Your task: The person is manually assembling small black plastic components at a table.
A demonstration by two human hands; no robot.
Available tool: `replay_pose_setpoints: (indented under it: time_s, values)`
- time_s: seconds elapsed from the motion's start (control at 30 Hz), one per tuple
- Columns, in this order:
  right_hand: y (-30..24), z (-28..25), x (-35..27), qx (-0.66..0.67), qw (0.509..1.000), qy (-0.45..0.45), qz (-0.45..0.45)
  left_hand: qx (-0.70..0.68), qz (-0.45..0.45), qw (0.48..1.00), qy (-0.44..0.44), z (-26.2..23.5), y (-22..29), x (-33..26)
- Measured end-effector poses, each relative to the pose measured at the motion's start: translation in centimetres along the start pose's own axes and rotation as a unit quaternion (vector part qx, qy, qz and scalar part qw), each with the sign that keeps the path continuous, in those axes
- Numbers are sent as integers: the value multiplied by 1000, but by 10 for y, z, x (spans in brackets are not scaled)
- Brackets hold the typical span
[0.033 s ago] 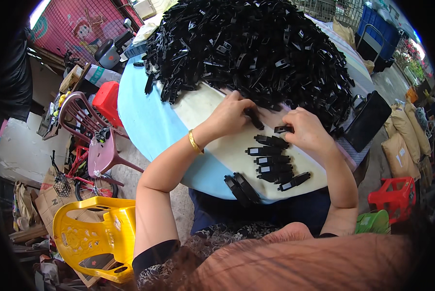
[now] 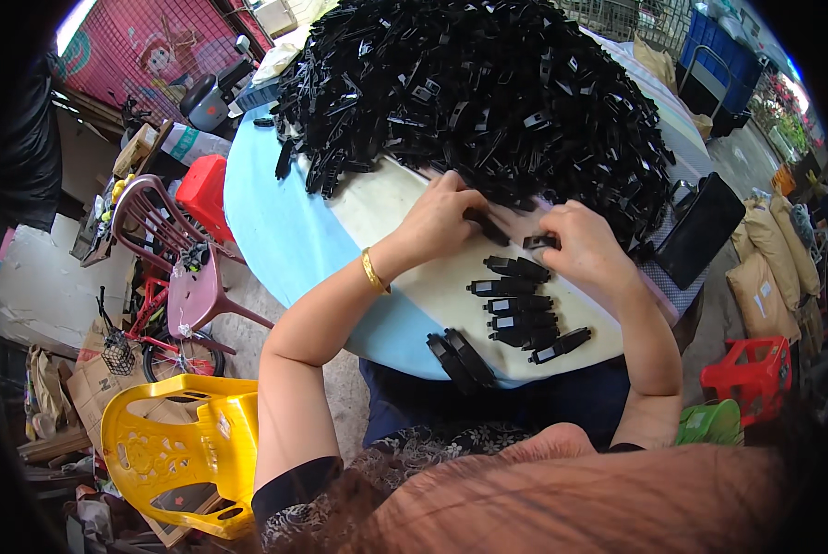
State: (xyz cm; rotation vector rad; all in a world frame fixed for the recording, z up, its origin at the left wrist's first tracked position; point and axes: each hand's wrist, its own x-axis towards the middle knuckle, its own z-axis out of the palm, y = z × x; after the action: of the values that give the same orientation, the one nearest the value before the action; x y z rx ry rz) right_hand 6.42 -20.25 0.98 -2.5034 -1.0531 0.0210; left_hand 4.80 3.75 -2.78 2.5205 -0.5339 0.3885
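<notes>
Near the edge of a big heap of small black plastic parts (image 2: 469, 83), both my hands are working. My left hand (image 2: 440, 220) is closed, with its fingers pinching a long black plastic part (image 2: 489, 229) that points toward the right. Between the thumb and fingers of my right hand (image 2: 587, 242) sits a shorter-looking black plastic part (image 2: 537, 242). The two held parts are apart. Below them, several black parts with pale labels (image 2: 519, 305) lie in a rough column on the cloth. Two dark curved parts (image 2: 460, 358) rest side by side at the table's near edge.
The round table has a striped cloth (image 2: 275, 249). A black tablet-like device (image 2: 702, 229) stands at its right edge. Around it are a yellow plastic chair (image 2: 178, 443), a pink chair (image 2: 197, 291), a red stool (image 2: 751, 374) and brown sacks (image 2: 763, 286).
The part in my left hand has swung slightly to the right at its lower end. My right hand and its part have shifted a little; the laid-out parts stay put.
</notes>
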Motion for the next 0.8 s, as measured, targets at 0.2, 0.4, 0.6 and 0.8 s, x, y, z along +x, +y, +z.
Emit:
replay_pose_setpoints:
  time_s: [0.2,0.4,0.6,0.8]
  values:
    - [7,12,9,85,991,99,-40,-94,2,994,-58,-1,25,0]
    - [10,5,5,-17,995,73,-60,-96,-24,993,-69,0,17,1]
    - [14,25,13,32,988,92,-120,-122,24,991,-58,7,23,-1]
    - [9,7,16,164,982,-93,-24,-205,-21,965,-163,-3,2,16]
